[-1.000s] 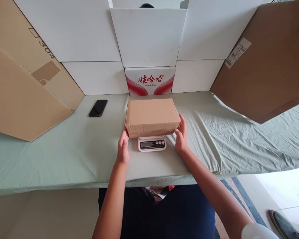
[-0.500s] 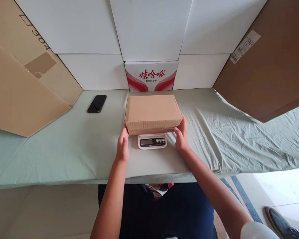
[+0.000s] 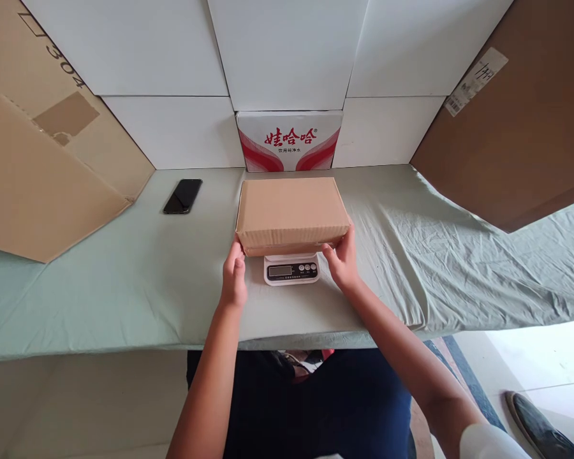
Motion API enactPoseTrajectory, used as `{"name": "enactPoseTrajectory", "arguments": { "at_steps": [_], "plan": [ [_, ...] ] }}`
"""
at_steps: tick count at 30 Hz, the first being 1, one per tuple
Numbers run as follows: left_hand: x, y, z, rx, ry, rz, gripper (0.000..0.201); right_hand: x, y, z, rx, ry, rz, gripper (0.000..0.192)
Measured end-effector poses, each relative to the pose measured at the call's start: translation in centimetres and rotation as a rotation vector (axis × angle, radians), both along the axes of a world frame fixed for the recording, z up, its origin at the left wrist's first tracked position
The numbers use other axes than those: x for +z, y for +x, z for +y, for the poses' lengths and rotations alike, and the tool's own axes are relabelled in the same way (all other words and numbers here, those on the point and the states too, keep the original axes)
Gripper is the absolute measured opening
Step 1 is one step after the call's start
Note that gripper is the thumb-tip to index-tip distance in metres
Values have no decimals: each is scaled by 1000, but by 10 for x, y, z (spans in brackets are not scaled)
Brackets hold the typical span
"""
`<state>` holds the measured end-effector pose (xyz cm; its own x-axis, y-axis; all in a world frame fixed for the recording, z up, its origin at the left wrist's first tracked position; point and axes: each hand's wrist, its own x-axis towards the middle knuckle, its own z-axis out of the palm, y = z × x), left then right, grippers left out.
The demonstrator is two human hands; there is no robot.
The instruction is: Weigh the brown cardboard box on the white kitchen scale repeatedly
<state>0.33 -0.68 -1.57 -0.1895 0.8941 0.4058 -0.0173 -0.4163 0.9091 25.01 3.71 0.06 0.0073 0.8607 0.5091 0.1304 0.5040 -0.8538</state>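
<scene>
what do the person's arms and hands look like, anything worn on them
Both forearms are bare from hand to elbow. No gloves, rings, watch or bracelet show on the left hand or the right hand. A white sleeve covers the right upper arm at the bottom edge of the picture; no sleeve shows on the left arm.

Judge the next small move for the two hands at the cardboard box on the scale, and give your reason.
Probably let go: the cardboard box already sits on the scale, yet the left hand and right hand touch its near corners, which would likely disturb the reading.
</scene>
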Motion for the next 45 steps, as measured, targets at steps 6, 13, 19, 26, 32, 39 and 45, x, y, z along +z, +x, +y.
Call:
{"name": "enactPoseTrajectory", "arguments": {
  "at_steps": [6, 13, 19, 26, 32, 39, 45],
  "plan": [
    [20, -7, 19, 7, -35, -47, 79, 22, 1, 15, 15, -17, 43, 95],
    [43, -17, 108, 57, -71, -14, 60, 17, -5, 106, 25, 81, 78, 98],
    [8, -9, 152, 49, -101, -156, 66, -17, -14, 151, 10, 56, 51, 100],
    [-8, -11, 157, 34, -212, -191, 74, -24, -12, 156, 61, -68, 69, 100],
    [-6, -26, 160, 231, -165, -128, 77, -28, -4, 164, -6, -80, 180, 101],
    [2, -43, 158, 271, -178, -181, 78, -39, 15, 172, -92, -223, 254, 95],
    [5, -36, 157, 240, -213, -200, 77, -34, 11, 165, -113, -280, 328, 87]
  ]
}}
